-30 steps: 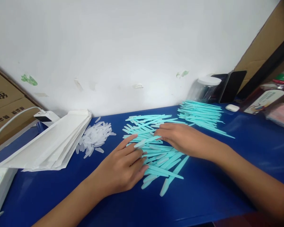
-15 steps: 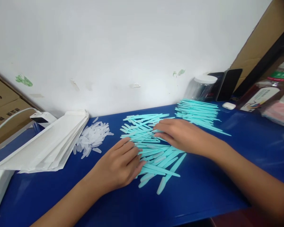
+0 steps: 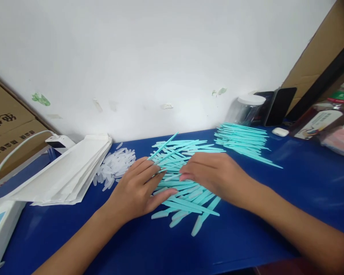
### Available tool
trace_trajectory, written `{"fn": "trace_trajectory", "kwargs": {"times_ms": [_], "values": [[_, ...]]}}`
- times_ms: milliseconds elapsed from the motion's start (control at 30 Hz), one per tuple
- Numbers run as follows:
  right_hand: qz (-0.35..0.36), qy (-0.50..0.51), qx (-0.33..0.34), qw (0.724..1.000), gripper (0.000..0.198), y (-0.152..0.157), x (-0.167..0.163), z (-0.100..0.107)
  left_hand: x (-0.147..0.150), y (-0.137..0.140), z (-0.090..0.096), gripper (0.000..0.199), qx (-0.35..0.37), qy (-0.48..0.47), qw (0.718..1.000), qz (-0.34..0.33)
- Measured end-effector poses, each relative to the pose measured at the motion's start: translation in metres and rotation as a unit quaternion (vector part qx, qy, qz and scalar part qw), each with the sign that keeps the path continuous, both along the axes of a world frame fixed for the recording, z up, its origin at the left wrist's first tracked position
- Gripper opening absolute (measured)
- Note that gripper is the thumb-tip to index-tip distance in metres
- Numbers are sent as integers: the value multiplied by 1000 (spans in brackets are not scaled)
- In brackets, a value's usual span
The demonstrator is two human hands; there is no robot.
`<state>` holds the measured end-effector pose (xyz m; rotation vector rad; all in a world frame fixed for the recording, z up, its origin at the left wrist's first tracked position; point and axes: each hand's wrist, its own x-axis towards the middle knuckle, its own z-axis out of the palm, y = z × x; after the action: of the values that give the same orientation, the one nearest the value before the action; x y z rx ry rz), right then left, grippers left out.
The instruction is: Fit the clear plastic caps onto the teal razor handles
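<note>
My left hand holds a stick mid-frame; whether my right hand grips one, I can't tell. Careless pulling could scatter the crossed pile.

Bright, diffuse light fills the frame. The wall is pale and almost evenly lit, with a soft shadow beside the jar at right. Faint glare shows on the worktop at lower left and far right. The upper right corner falls dark. Wide-angle distortion stretches the edges; the bottle at far right is smeared, and the sticks at centre are slightly soft.
</note>
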<state>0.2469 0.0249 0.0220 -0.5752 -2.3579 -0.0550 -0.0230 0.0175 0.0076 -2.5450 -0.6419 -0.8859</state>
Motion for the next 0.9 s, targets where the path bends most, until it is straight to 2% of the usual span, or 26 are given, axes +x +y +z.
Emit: {"fn": "trace_trajectory", "kwargs": {"times_ms": [167,333,433,567,800,900], "values": [[16,-26,-46,998,21,-7,-13,-10,3,-1,-1,27,-16,1,1000,-8],[15,-38,-92,995,24,-8,-10,-5,3,0,-1,15,-10,0,1000,-16],[-7,-31,-102,994,25,-5,-8,-2,1,1,-1,16,11,6,1000,-11],[6,-15,-129,991,18,-3,-4,-3,1,0,0,24,1,7,1000,-7],[32,25,-83,996,11,-2,-8,-8,2,0,2,14,7,4,1000,-12],[17,49,-77,996,9,-1,-7,-6,2,0,2,15,16,2,1000,-14]]}}
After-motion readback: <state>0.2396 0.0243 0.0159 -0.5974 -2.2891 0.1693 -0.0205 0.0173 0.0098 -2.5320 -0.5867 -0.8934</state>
